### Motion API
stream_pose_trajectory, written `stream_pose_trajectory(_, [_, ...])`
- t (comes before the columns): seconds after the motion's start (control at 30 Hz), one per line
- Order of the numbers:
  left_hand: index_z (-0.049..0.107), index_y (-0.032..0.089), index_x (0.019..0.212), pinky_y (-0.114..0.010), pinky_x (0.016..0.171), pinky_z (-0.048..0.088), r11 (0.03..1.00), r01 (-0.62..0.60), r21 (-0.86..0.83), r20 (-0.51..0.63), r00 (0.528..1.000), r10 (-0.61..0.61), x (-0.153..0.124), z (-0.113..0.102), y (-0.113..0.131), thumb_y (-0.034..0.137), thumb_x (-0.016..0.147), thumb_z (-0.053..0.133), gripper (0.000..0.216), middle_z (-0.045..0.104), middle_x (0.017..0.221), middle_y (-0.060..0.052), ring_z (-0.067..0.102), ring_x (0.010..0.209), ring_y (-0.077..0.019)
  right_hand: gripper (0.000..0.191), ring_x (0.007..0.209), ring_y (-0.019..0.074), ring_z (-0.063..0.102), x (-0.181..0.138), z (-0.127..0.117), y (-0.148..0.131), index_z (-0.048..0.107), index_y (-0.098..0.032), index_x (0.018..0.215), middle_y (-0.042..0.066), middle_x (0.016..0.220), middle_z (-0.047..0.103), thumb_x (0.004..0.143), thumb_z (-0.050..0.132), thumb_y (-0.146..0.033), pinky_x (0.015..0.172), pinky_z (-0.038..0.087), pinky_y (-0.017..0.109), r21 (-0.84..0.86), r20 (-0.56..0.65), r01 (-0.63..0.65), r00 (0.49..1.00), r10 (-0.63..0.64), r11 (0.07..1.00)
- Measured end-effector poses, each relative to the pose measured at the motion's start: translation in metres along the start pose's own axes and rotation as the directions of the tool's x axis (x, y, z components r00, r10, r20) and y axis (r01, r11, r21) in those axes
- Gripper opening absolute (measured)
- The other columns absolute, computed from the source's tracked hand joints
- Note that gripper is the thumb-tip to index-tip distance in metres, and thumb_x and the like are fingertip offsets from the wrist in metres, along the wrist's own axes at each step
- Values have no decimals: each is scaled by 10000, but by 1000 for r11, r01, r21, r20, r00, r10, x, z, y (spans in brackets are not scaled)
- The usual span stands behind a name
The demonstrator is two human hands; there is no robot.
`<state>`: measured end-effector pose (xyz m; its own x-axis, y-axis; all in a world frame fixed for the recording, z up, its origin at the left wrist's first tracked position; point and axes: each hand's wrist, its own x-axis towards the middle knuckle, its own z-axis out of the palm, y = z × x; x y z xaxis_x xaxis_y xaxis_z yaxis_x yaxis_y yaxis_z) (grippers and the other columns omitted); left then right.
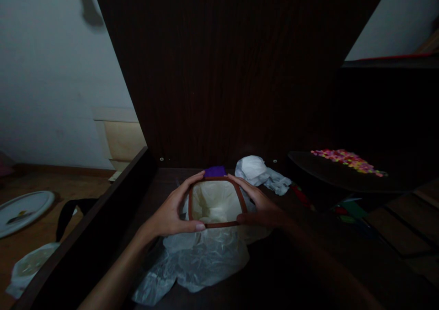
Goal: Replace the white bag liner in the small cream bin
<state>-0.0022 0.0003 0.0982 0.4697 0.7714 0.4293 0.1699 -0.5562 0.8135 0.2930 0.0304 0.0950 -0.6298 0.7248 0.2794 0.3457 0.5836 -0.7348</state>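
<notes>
Both of my hands grip a small squarish trash bin with a brown rim [221, 225], seen from above. My left hand [171, 211] is closed around its left side, thumb on the near rim and fingers along the far edge. On the opposite side my right hand [262, 207] clasps it the same way, its thumb on the near right corner. A translucent plastic bag [206, 257] lines the inside and spills out beneath the rim toward me. The lower part of the bin is hidden by the bag and the dark.
A crumpled white plastic bag [252, 169] and a purple item [215, 171] lie behind the bin, against a dark wooden panel [222, 81]. At right, colourful small pieces [350, 160] rest on a dark shelf. A raised board [89, 223] edges the left; a white lid [25, 211] lies on the floor.
</notes>
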Motion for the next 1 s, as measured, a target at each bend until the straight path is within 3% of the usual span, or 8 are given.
stream_pose_trajectory(0.37, [353,264,1536,-585,1223,271,1000,20,-19,15,1000,-19,-4,4,-1,575,726,820,985,379,1598,-145,382,1452,-412,1080,1492,370,326,-5,5,3,299,-208,1578,189,1619,338,727,744,-703,1200,281,583,79,8,-22,1000,21,997])
stream_pose_trajectory(0.73, [340,238,1529,-597,1223,249,998,-67,15,3,998,67,-5,11,-6,519,754,789,939,350,1584,-163,345,1458,-413,1107,1499,363,313,-7,14,9,273,-202,1588,191,1629,318,723,746,-705,1212,246,584,119,-49,45,998,-40,992])
stream_pose_trajectory(1.0, [314,227,1542,-591,1230,235,996,-82,30,-13,997,82,-5,13,-7,527,776,768,940,333,1595,-164,342,1462,-405,1119,1499,360,314,-5,11,5,290,-196,1579,193,1628,318,706,741,-731,1218,242,571,111,-38,16,999,-12,994])
